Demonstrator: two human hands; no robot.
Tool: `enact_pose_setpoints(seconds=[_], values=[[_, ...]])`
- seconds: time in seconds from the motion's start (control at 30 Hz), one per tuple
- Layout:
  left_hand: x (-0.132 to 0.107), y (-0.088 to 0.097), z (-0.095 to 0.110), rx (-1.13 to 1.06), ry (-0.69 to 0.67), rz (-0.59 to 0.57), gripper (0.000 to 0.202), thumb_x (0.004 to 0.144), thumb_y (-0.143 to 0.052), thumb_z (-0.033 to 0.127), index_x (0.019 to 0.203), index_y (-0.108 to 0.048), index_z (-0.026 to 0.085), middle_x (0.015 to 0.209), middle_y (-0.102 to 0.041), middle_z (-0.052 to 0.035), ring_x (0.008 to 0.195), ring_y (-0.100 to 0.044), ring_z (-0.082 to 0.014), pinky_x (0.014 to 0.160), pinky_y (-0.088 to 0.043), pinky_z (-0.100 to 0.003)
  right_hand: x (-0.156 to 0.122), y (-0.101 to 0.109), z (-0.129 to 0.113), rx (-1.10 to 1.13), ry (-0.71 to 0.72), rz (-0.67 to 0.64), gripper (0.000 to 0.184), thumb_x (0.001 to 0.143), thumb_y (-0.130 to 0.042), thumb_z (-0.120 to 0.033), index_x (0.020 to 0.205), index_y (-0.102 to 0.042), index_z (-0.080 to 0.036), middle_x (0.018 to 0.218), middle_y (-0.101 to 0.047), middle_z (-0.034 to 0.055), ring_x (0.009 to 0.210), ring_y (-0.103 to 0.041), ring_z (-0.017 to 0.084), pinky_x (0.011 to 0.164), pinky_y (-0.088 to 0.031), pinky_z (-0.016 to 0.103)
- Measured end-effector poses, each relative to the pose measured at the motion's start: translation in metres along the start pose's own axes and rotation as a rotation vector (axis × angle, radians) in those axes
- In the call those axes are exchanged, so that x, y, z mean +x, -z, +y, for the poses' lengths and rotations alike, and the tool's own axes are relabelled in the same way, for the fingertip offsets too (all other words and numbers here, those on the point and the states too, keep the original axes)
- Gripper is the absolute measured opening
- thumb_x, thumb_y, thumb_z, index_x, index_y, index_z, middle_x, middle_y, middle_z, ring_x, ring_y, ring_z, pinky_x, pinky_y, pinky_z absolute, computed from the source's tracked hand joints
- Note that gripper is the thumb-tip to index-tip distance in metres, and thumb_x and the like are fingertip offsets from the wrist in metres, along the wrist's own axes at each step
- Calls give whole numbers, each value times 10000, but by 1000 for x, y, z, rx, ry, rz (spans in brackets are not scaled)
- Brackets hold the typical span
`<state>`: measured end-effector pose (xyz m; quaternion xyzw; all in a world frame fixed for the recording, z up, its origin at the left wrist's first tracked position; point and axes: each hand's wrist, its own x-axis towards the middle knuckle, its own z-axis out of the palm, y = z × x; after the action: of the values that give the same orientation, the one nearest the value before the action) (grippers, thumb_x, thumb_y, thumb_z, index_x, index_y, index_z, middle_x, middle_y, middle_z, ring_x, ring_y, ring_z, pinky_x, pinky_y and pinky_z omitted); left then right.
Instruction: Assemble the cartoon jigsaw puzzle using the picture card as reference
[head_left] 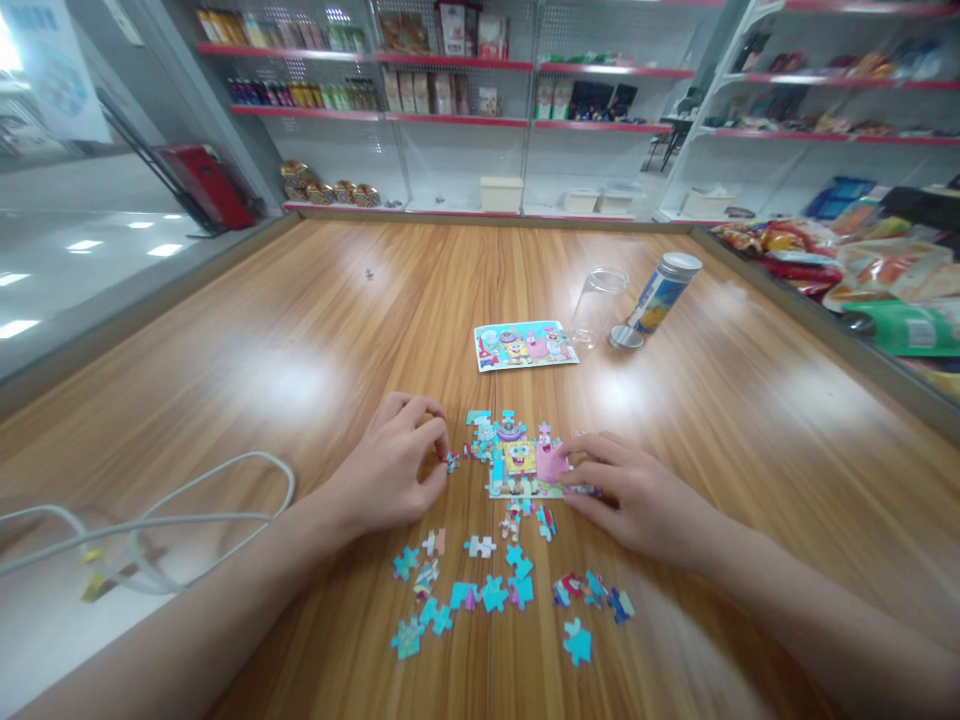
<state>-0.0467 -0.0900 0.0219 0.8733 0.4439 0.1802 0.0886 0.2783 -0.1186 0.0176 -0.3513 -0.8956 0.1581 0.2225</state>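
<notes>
My left hand (401,455) pinches a small puzzle piece (451,462) between thumb and fingers, just left of a partly joined jigsaw puzzle (520,458). The joined part shows a yellow square cartoon figure and a pink one. My right hand (619,480) lies with outstretched fingers over the puzzle's right edge, hiding some of it. Several loose puzzle pieces (493,594), mostly light blue, are scattered on the near side of the joined part. Beyond it lies a picture card (527,345) printed with the same cartoon figures.
A clear plastic cup (598,300) and a can with a metal lid (664,292) stand beyond the card on the wooden table (337,330). A white cable (255,517) loops at left. Packaged snacks (885,270) sit along the right; stocked shelves (457,65) line the back.
</notes>
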Motion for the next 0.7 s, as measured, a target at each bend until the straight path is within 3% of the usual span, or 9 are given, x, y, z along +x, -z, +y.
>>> enact_pose_setpoints(seconds=[0.4,0.53,0.63,0.7], values=[[-3,-3,-5,-36,-52,1,121,694,-543,71,730,-574,183,1202,-562,-102,1235,-460,-301,1024,-465,-490,3,6,-5,-26,-2,-37,206,960,-599,-204,1138,-700,-227,1207,-644,94,1099,-581,234,950,-516,437],[0,-1,1,-99,-144,22,305,730,-536,62,987,-635,193,1309,-577,-84,1275,-456,-287,1108,-415,-516,3,7,-7,-33,1,-41,231,953,-606,-196,1167,-689,-221,1201,-651,101,1088,-581,239,940,-518,446],[1,-2,5,-113,-226,-26,454,797,-561,109,1237,-607,212,1360,-587,-76,1299,-452,-287,1169,-360,-547,2,7,-7,-38,3,-32,246,944,-619,-194,1178,-687,-228,1194,-657,102,1078,-588,242,930,-524,452],[0,-4,5,-107,-242,-53,469,829,-576,145,1293,-600,216,1357,-596,-81,1303,-454,-292,1178,-350,-552,2,7,-7,-39,8,-26,262,942,-620,-192,1192,-685,-237,1191,-657,103,1077,-589,242,927,-525,452]])
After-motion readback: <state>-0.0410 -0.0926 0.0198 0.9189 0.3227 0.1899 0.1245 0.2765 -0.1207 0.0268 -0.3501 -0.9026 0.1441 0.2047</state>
